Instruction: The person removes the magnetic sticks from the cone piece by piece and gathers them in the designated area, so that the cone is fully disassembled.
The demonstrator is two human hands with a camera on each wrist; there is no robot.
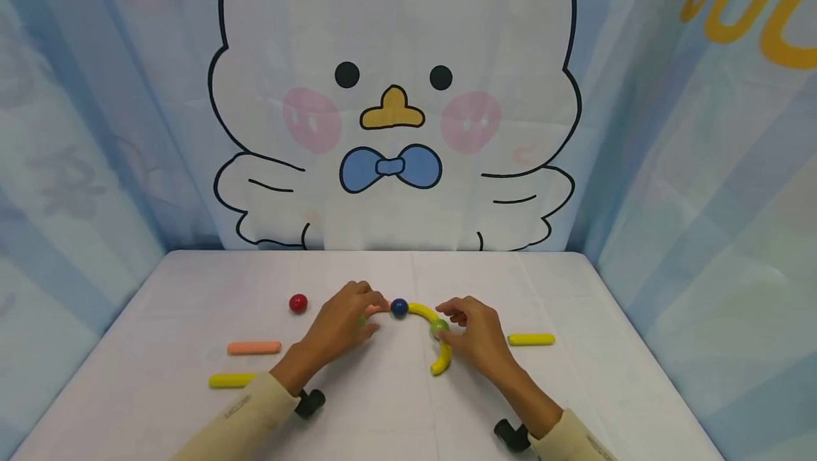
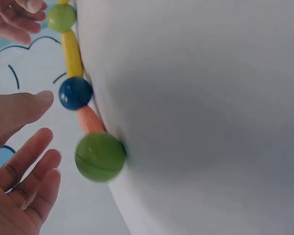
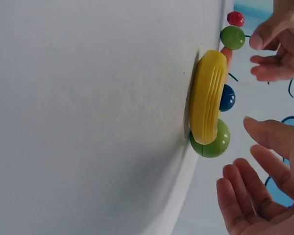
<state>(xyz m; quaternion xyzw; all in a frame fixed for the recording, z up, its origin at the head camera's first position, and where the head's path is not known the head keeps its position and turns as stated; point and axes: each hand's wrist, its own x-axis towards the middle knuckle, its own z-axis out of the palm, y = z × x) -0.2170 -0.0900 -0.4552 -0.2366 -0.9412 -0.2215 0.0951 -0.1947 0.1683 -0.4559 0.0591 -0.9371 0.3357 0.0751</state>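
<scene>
An arched chain of balls and curved sticks lies on the table. From its left end come a green ball (image 2: 100,156), an orange stick (image 2: 91,120), a blue ball (image 1: 398,308), a curved yellow stick (image 1: 423,311), a second green ball (image 1: 439,328) and another curved yellow stick (image 1: 442,360). My left hand (image 1: 341,323) hovers by the left green ball, fingers spread and holding nothing, and partly hides that end in the head view. Beside the right green ball is my right hand (image 1: 475,337), its fingers loosely bent with nothing between them.
A red ball (image 1: 298,303) lies left of the chain on the white table (image 1: 383,418). Nearer the left sleeve are a straight orange stick (image 1: 254,348) and a yellow stick (image 1: 231,381), partly covered by that arm. Another yellow stick (image 1: 531,340) lies right of the right hand.
</scene>
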